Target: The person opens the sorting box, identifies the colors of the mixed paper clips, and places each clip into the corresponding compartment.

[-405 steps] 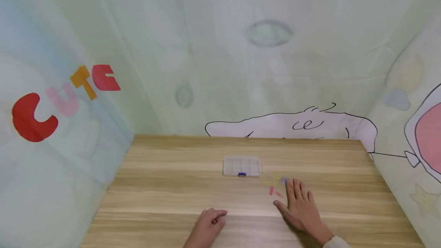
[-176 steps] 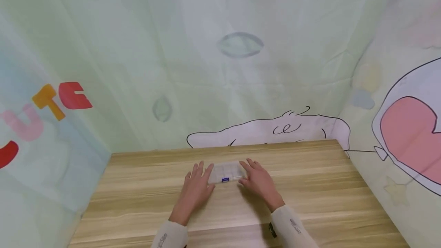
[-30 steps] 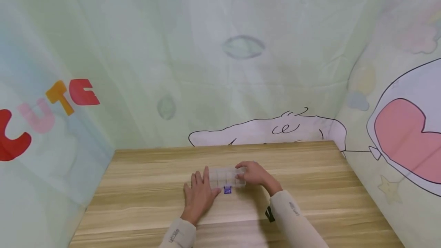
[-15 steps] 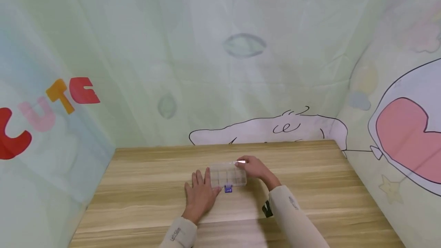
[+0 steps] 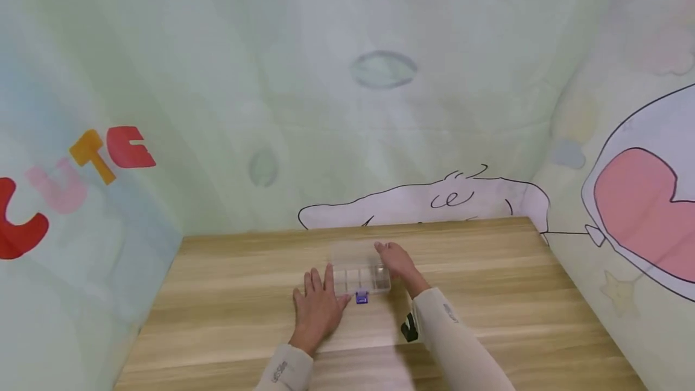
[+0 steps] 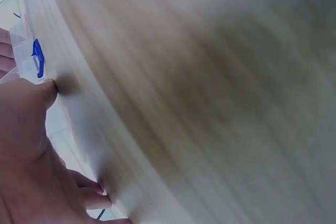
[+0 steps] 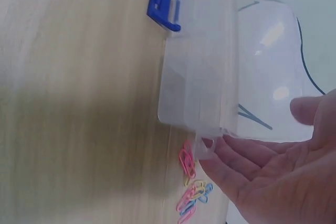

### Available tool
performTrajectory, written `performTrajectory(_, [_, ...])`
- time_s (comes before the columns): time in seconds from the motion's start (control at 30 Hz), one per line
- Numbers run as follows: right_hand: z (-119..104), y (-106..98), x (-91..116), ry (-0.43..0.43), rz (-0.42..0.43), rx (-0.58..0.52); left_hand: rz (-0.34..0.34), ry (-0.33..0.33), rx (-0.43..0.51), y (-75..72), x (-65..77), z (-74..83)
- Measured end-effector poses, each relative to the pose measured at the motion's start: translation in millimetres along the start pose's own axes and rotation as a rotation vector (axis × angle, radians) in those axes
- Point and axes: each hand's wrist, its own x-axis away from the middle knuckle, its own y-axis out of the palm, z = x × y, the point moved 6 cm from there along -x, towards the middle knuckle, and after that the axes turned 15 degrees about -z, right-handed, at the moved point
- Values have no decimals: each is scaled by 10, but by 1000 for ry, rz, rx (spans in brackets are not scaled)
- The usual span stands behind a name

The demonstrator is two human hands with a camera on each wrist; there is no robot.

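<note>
A small clear plastic box (image 5: 353, 282) with compartments and a blue latch (image 5: 362, 297) lies on the table, its transparent lid (image 7: 270, 72) raised toward the back wall. My left hand (image 5: 317, 309) rests at the box's left end, fingers extended, thumb by the front edge. At the lid's right edge, my right hand (image 5: 396, 260) has its thumb (image 7: 304, 109) over the lid and its other fingers beside and behind it, holding that edge. Pink, yellow and blue paper clips (image 7: 191, 190) lie by the box's right end, mostly hidden behind the right hand in the head view.
The wooden table (image 5: 244, 282) meets a printed cloth backdrop (image 5: 304, 107) at its back edge and along both sides. A black strap-like piece (image 5: 409, 326) hangs at the right sleeve (image 5: 453, 336).
The latch has come undone and the lid has swung up and back with my right hand. Earlier the box was closed and further back-left of the clips. The left hand has stayed at its end.
</note>
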Motion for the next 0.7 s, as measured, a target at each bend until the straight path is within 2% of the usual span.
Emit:
performTrajectory(0.1, [-15, 21, 1, 24, 10, 46, -14, -10, 7, 17, 5, -2])
performTrajectory(0.27, [-41, 30, 41, 48, 26, 35, -6, -4, 9, 14, 8, 5])
performTrajectory(0.7, [-13, 24, 47, 34, 30, 24, 10, 10, -20, 48, -4, 19])
